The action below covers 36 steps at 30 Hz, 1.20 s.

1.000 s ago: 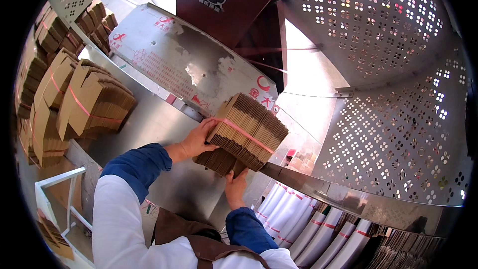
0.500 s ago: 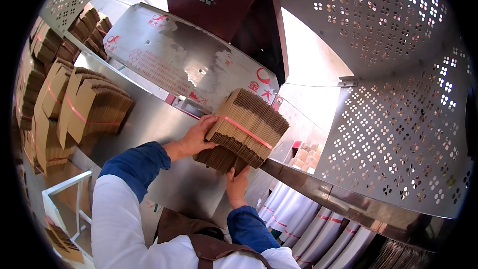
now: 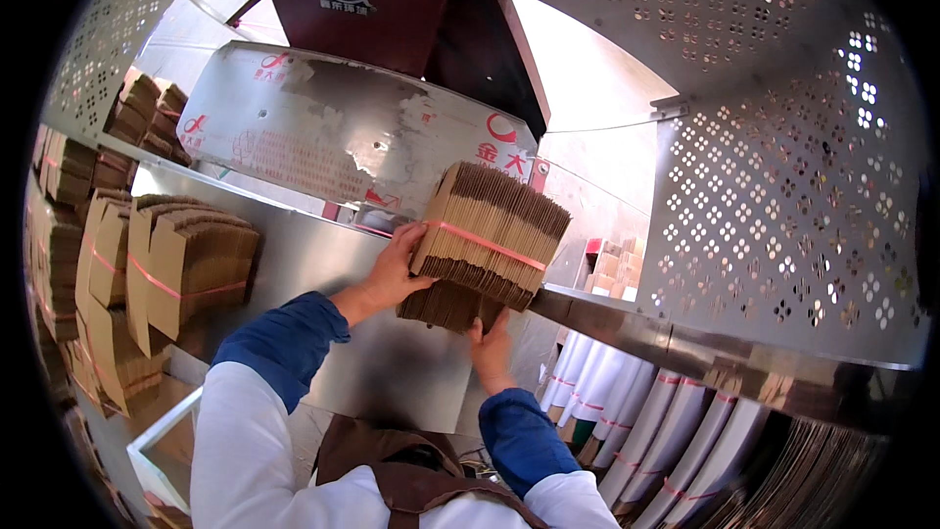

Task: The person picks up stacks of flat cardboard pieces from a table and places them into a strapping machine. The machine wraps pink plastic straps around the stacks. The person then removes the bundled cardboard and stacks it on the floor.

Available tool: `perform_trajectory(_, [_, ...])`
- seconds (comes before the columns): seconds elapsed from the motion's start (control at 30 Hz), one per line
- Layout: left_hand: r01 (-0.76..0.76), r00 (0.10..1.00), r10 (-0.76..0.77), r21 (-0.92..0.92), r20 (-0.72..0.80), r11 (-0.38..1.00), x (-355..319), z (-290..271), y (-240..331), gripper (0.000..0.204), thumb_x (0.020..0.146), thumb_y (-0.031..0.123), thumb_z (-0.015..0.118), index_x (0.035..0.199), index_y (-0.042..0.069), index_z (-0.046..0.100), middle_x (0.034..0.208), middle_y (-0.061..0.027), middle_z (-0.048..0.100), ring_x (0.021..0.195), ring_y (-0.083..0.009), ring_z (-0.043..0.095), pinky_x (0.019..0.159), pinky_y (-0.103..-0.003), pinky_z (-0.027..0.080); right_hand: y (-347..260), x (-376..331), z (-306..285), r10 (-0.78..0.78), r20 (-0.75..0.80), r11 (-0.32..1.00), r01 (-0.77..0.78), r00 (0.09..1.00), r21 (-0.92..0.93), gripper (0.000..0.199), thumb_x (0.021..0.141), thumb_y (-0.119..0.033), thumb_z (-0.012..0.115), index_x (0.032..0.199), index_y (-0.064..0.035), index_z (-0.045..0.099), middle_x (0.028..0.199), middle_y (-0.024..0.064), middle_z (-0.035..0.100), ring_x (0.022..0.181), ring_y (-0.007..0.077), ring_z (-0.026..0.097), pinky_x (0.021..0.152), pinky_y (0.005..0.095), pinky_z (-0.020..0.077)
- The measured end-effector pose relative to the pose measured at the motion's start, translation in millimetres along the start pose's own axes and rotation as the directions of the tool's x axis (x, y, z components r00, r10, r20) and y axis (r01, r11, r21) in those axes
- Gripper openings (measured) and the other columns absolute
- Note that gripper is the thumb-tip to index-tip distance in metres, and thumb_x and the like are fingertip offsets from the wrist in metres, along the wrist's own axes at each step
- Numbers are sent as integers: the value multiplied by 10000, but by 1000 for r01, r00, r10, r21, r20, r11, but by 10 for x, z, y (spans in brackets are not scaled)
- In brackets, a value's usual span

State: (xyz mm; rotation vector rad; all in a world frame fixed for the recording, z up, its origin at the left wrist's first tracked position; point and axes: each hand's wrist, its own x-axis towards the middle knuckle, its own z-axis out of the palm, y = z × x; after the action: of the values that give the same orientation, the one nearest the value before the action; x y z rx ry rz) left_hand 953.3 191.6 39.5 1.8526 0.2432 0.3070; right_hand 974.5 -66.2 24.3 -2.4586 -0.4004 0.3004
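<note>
A thick bundle of folded brown cardboard pieces (image 3: 493,220), bound by a pink strap, is held between my two hands over the metal table (image 3: 323,353). My left hand (image 3: 389,274) grips its left side, fingers on the upper edge and thumb below the strap. Low on the right, my right hand (image 3: 490,348) holds the bundle's near underside, with thumb and a finger showing against the cardboard. The rest of that hand's fingers are partly hidden. Both arms wear blue sleeve covers over white sleeves.
More strapped cardboard bundles (image 3: 196,260) are stacked on the left. A metal panel with red print (image 3: 323,127) lies beyond the table, before a dark red machine housing (image 3: 362,0). Perforated metal guards (image 3: 774,225) rise on the right, above white strapped rolls (image 3: 651,441).
The view has shifted, so the surroundings appear displaced. Both hands keep their hold on the cardboard bundle, which looks slightly more level.
</note>
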Motion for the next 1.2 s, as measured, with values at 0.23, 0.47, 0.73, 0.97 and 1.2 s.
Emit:
perform_trajectory(0.23, [-170,984,177,277,0,946,-345,-345,293,838,625,84,789,1366,81,397,1350,-172,402,1222,-380,454,1026,-428,414,-222,-425,402,-56,-135,987,75,989,142,611,886,-268,618,1289,116,366,977,346,599,909,510,580,721,486,497])
perform_trajectory(0.47, [-637,731,284,472,621,609,-1123,-666,1158,493,787,120,614,1271,175,541,1305,-105,494,1211,-295,488,1003,-492,397,-522,-1700,1684,71,345,689,-297,936,661,423,938,-216,576,1264,18,445,1017,131,620,861,198,612,757,330,509])
perform_trajectory(0.73, [-735,547,378,213,747,644,-521,-375,919,616,766,136,606,1363,207,474,1459,-85,393,1387,-290,328,1123,-529,261,-473,-1061,1620,269,376,248,-441,887,863,381,948,-222,565,1266,-40,462,994,98,622,846,176,615,729,297,505])
perform_trajectory(0.97, [-629,671,235,372,703,683,-905,-861,1169,746,747,298,711,1413,186,395,1509,-107,297,1411,-297,272,1130,-532,213,-625,-1093,1480,351,345,190,-426,871,884,348,956,-228,555,1267,-91,478,973,69,625,832,157,618,705,267,500])
perform_trajectory(1.2, [-254,965,69,831,254,496,-1203,-4104,763,874,694,465,761,1409,107,407,1478,-139,363,1404,-321,271,1135,-518,170,-1173,-2205,2199,52,701,555,-604,711,572,449,907,-264,629,1285,-79,473,1014,52,663,875,138,638,726,283,497])
